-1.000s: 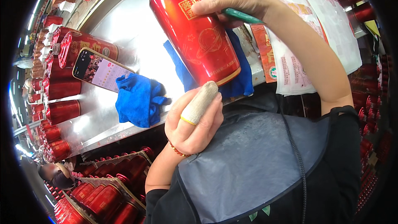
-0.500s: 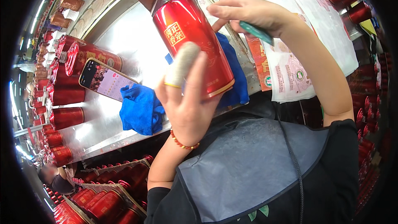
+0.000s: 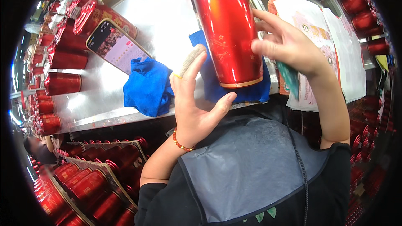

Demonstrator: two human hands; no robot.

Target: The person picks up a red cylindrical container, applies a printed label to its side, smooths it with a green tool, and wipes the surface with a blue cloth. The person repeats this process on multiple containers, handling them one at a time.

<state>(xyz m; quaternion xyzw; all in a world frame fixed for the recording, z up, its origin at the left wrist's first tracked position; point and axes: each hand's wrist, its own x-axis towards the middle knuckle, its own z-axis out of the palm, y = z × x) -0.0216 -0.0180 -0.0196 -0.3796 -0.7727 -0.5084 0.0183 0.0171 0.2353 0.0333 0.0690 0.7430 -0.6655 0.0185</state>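
Observation:
A glossy red bottle (image 3: 230, 33) with a gold rim at its base lies on a blue cloth (image 3: 209, 79) at the table's front edge. My left hand (image 3: 190, 104) is open beside the base, thumb and fingers spread and apart from the bottle. One of its fingers wears a beige fabric sleeve, and a red bead bracelet circles the wrist. At the bottle's right side is my right hand (image 3: 293, 50), its thumb and fingers touching or very near the surface. Tucked in its lower fingers is a flat teal piece (image 3: 288, 78), partly hidden by the palm.
To the left, a phone (image 3: 117, 44) leans by a crumpled blue cloth (image 3: 146, 88). More red bottles (image 3: 69, 56) line the table's left side. White printed sheets (image 3: 345, 54) lie at right. Crates of red bottles (image 3: 86, 182) stand below left, near another person (image 3: 42, 150).
The bottle has turned, so its gold label no longer faces up. My left hand has come away from it and spread. My right hand has moved down to the bottle's side, keeping the teal piece.

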